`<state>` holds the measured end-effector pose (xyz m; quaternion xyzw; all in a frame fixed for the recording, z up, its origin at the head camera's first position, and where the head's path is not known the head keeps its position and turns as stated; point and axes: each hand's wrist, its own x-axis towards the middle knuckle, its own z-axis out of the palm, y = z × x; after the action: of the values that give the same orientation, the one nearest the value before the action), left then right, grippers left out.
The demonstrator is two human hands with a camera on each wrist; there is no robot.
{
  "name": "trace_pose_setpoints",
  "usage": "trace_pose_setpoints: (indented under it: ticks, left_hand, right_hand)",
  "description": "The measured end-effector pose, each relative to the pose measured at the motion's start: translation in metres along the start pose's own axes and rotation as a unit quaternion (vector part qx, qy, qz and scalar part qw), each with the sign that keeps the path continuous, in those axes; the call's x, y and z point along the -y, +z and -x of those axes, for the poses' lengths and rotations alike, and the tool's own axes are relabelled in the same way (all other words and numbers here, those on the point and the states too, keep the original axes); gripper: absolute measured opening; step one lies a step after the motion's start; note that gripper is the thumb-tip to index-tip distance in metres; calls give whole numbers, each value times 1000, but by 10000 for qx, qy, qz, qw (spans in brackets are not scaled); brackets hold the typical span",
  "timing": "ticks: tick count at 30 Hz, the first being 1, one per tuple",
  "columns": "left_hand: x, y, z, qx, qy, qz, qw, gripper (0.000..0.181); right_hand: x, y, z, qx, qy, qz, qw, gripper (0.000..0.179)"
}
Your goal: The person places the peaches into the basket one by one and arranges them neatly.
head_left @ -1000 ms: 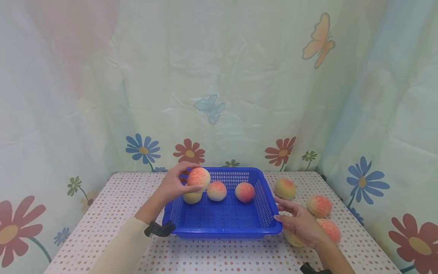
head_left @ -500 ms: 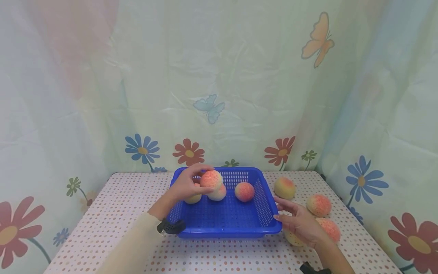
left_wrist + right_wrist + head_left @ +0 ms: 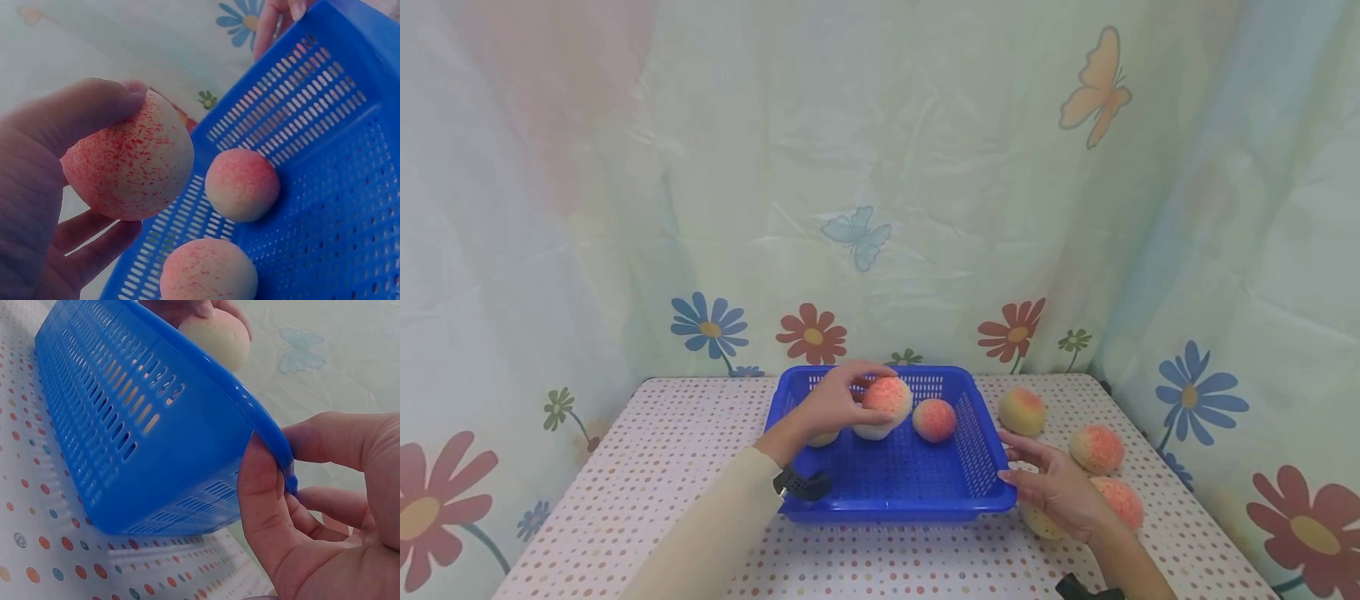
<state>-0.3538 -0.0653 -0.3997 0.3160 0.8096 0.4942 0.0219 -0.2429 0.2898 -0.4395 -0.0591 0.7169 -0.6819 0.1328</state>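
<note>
Here the left hand (image 3: 838, 404) grips a peach (image 3: 889, 397) above the blue basket (image 3: 895, 504) (long axis running left to right), while the right hand (image 3: 1060, 492), farther from that peach, pinches the right rim (image 3: 240, 397).

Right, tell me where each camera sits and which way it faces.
Head: on the head, facing forward and down at the basket; left hand, right hand and both forearms show.
Left wrist: worn there, facing the held peach and into the basket; left hand and right fingers show.
Right wrist: worn there, facing the basket's outer wall; right hand and left fingers show.
Shared: both wrist views show the basket and held peach.
</note>
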Motion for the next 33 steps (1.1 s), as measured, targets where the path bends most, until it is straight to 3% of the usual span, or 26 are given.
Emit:
trace_pose_setpoints:
  ticks: [3,9,15,22,33]
  left_hand:
    - [-1,4,-4,100,-9,-29,9999,58]
    - [-1,17,-12,358,-333,-118,9987,58]
    - [3,31,-24,695,-262,-446,9962,56]
    - [7,42,-32,864,-448,-728,9926,56]
    - [12,55,-46,1099,-235,-908,9895,54]
  right_hand:
    - [-1,-1,0,17,-12,-21,10000,75]
    - [-1,-1,0,-25,-3,4,10000,76]
    - [1,1,0,-135,66,81,9999,77]
    - [2,3,0,-137,121,51,9998,77]
    - [3,2,1,-91,84,-22,9999,78]
